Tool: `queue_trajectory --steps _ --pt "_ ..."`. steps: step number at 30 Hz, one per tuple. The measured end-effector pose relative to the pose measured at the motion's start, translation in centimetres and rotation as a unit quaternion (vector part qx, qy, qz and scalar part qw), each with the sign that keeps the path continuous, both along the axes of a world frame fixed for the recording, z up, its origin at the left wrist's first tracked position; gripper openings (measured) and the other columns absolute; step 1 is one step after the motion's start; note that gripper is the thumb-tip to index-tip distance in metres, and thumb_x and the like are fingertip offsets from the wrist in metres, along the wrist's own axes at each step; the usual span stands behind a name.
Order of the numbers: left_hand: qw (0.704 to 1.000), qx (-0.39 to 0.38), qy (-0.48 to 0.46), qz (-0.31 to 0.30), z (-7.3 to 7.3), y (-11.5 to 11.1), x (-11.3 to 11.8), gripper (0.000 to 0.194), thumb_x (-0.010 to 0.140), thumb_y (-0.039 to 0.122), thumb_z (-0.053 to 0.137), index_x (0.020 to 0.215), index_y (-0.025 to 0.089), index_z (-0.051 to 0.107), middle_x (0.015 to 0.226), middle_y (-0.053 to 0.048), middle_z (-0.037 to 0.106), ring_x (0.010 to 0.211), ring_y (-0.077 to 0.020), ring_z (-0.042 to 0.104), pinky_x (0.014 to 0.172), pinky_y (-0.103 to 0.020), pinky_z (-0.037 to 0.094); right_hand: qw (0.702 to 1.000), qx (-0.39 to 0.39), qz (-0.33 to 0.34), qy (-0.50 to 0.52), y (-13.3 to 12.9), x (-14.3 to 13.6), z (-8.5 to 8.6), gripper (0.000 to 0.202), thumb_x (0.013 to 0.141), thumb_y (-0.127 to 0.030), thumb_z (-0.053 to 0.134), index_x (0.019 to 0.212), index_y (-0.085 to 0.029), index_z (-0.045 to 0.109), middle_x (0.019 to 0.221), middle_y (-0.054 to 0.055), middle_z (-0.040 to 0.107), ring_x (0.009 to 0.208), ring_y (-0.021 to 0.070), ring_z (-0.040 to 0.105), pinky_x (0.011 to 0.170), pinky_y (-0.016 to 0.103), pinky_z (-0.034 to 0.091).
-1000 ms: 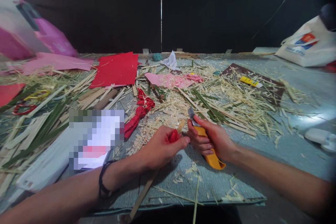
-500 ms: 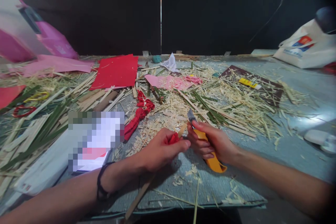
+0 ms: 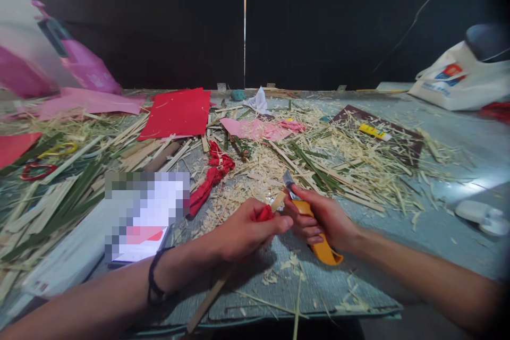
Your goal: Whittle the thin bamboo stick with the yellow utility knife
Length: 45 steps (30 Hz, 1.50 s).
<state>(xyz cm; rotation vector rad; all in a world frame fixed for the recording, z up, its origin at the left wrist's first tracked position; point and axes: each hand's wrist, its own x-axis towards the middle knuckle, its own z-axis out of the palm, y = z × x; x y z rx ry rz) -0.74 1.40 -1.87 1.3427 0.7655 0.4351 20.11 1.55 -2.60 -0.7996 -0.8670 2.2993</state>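
Observation:
My left hand (image 3: 251, 226) is closed round a thin bamboo strip (image 3: 211, 297) with a piece of red material (image 3: 265, 213) wrapped about it. The strip's pale tip pokes out above the thumb, and its long end slants down past the work surface's front edge. In my right hand (image 3: 329, 218) is a yellow utility knife (image 3: 326, 249), gripped by the handle with its blade pointing up and away. Knife and strip tip are close together; whether they touch I cannot tell. Pale wood shavings (image 3: 258, 183) lie just beyond both hands.
Crumpled red paper (image 3: 215, 170) lies beyond the left hand, near a phone-like bright screen (image 3: 147, 218). A red sheet (image 3: 175, 114), pink paper (image 3: 255, 129), a yellow glue tube (image 3: 374, 132) and red-handled scissors (image 3: 37, 171) lie among bamboo strips. A white bag (image 3: 458, 77) stands far right.
The view has shifted slightly. Both hands keep their grips on the strip and the knife, with the left thumb a little closer to the right hand.

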Motion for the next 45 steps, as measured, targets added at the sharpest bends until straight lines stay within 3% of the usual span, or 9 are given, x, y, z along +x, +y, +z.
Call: queue_trajectory --steps 8,18,30,35,45 --pt "0.998 0.012 -0.033 -0.045 -0.19 0.56 -0.26 0.051 0.086 0.054 0.068 0.057 0.02 0.044 0.049 0.008 0.035 0.047 -0.0075 0.027 0.047 -0.027 0.019 1.0 0.006 -0.001 -0.002 0.13 -0.01 -0.23 0.042 0.095 -0.055 0.058 0.075 -0.02 0.047 0.051 -0.01 0.025 0.041 0.0061 0.013 0.035 0.015 0.019" --pt "0.998 0.01 -0.035 -0.042 -0.25 0.52 0.03 0.047 0.089 0.049 0.066 0.058 0.019 0.048 0.049 0.007 0.04 0.047 -0.0076 0.031 0.048 -0.028 0.021 1.0 0.005 0.012 0.01 0.06 0.11 -0.24 0.042 0.098 -0.054 0.053 0.076 -0.019 0.052 0.049 -0.01 0.026 0.04 0.0064 0.014 0.035 0.015 0.02" --pt "0.998 0.014 -0.032 -0.061 -0.29 0.34 0.08 0.05 0.09 0.052 0.063 0.057 0.02 0.044 0.049 0.009 0.033 0.046 -0.0073 0.025 0.047 -0.029 0.017 1.0 0.013 0.008 0.012 -0.12 0.0 -0.29 0.044 0.099 -0.054 0.052 0.073 -0.018 0.054 0.049 -0.009 0.027 0.04 0.0064 0.015 0.035 0.014 0.023" --pt "0.997 0.033 -0.037 -0.06 -0.14 0.46 0.01 0.051 0.091 0.052 0.062 0.057 0.02 0.044 0.049 0.009 0.033 0.047 -0.0074 0.025 0.048 -0.029 0.017 0.999 0.036 0.008 0.016 -0.22 -0.07 -0.25 0.045 0.101 -0.055 0.048 0.076 -0.018 0.054 0.049 -0.009 0.028 0.04 0.0069 0.017 0.035 0.015 0.025" --pt "0.999 -0.007 -0.045 -0.028 -0.88 0.69 -0.06 0.051 0.09 0.054 0.066 0.058 0.019 0.046 0.048 0.007 0.038 0.046 -0.0073 0.028 0.047 -0.029 0.019 0.999 0.034 0.027 0.017 -0.59 0.31 -0.17 0.044 0.101 -0.058 0.046 0.08 -0.02 0.052 0.048 -0.01 0.029 0.033 0.0054 0.019 0.031 0.013 0.025"
